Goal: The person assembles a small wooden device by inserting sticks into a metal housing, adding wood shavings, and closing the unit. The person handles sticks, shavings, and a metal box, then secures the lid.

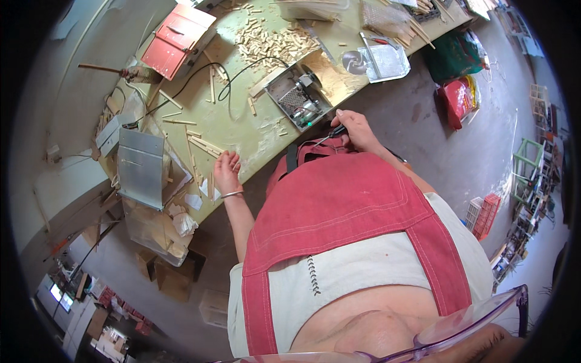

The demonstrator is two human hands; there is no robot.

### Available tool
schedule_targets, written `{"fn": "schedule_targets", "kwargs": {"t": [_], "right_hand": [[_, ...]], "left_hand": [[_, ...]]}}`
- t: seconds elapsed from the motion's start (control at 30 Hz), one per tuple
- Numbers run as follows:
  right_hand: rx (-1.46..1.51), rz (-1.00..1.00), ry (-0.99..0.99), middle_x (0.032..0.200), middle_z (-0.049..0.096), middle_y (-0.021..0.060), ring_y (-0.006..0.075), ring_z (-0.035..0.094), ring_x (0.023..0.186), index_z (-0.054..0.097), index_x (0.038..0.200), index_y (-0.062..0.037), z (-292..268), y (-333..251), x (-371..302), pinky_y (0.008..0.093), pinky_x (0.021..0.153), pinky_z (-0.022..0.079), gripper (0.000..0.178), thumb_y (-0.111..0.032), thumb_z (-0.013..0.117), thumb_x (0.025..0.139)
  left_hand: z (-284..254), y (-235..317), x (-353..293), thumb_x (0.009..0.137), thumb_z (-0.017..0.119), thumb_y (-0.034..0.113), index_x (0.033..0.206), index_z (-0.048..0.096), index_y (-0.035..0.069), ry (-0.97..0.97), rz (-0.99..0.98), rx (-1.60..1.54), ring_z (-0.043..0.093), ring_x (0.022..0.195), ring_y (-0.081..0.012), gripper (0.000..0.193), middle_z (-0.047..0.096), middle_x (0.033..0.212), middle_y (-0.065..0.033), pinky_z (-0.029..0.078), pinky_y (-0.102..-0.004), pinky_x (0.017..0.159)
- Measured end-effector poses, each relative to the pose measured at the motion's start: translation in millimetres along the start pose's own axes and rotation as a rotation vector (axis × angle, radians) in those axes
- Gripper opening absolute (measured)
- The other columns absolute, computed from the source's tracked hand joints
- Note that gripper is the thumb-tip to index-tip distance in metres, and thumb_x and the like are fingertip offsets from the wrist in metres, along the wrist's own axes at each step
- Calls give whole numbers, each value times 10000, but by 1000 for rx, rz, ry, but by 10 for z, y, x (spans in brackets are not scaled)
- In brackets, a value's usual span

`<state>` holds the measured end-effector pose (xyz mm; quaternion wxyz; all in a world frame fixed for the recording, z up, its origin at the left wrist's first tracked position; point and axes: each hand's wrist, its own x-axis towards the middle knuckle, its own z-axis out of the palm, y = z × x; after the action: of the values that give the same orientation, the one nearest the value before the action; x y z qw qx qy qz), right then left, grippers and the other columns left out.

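Note:
My right hand [358, 132] is closed around a screwdriver [338, 130] with a dark handle, near the table's front edge. Its thin metal shaft points down and to the left, over my red apron [339, 187]. Just beyond that hand sits a small open metal machine box [298, 98] with a motor, wiring and a green light inside. My left hand [227, 173] hovers by the table edge, fingers loosely curled and slightly apart, with nothing visible in them. Several thin wooden sticks [204, 145] lie close beside it.
Many small wood pieces [272, 39] are heaped across the green table [257, 130]. A red metal box [178, 41] and a grey metal panel [140, 166] stand at the left. A black cable [227, 85] crosses the tabletop. Bags [457, 100] rest on the floor at right.

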<state>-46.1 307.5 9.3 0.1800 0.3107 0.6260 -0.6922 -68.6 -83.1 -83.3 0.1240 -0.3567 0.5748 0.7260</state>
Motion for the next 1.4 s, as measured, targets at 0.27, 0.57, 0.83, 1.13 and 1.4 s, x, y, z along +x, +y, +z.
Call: {"fn": "schedule_targets", "kwargs": {"t": [0.27, 0.57, 0.83, 1.13, 1.4], "right_hand": [[149, -76, 169, 589, 463, -43, 35, 411, 479, 634, 887, -60, -1123, -295, 324, 195, 443, 328, 306, -321, 536, 1013], [53, -32, 172, 694, 545, -11, 54, 470, 524, 607, 1089, -16, -2022, -158, 1041, 207, 463, 391, 213, -194, 582, 974], [-37, 66, 91, 704, 520, -8, 65, 522, 621, 570, 1134, -1, -2284, 76, 1541, 212, 481, 427, 288, -110, 625, 873], [-580, -311, 246, 928, 685, 188, 320, 667, 888, 589, 1018, 6, -2205, 361, 2456, 415, 800, 512, 392, -269, 725, 774], [-1027, -189, 188, 1008, 683, 229, 403, 668, 952, 483, 1171, -35, -1776, -91, 2389, 491, 805, 523, 572, -393, 721, 793]], "left_hand": [[322, -1010, -6, 870, 680, 231, 1222, 568, -55, 162, 292, 978, 567, 1127, -317, 467, 582, 1232, -212, 448, -386, 982], [731, -1472, -333, 854, 705, 366, 1481, 310, -35, 91, 1, 1272, 235, 1451, -405, 842, 172, 1566, -303, 254, -382, 1177], [764, -1374, -275, 828, 718, 444, 1497, 278, -36, 23, -113, 1289, 239, 1448, -413, 933, 127, 1574, -309, 270, -376, 1173], [866, -1276, -180, 808, 727, 481, 1495, 289, -31, 15, -191, 1354, 246, 1447, -408, 962, 139, 1573, -305, 271, -377, 1175], [841, -1231, -114, 804, 718, 504, 1473, 337, -31, -3, -302, 1322, 236, 1449, -409, 938, 155, 1566, -312, 260, -387, 1180]]}}
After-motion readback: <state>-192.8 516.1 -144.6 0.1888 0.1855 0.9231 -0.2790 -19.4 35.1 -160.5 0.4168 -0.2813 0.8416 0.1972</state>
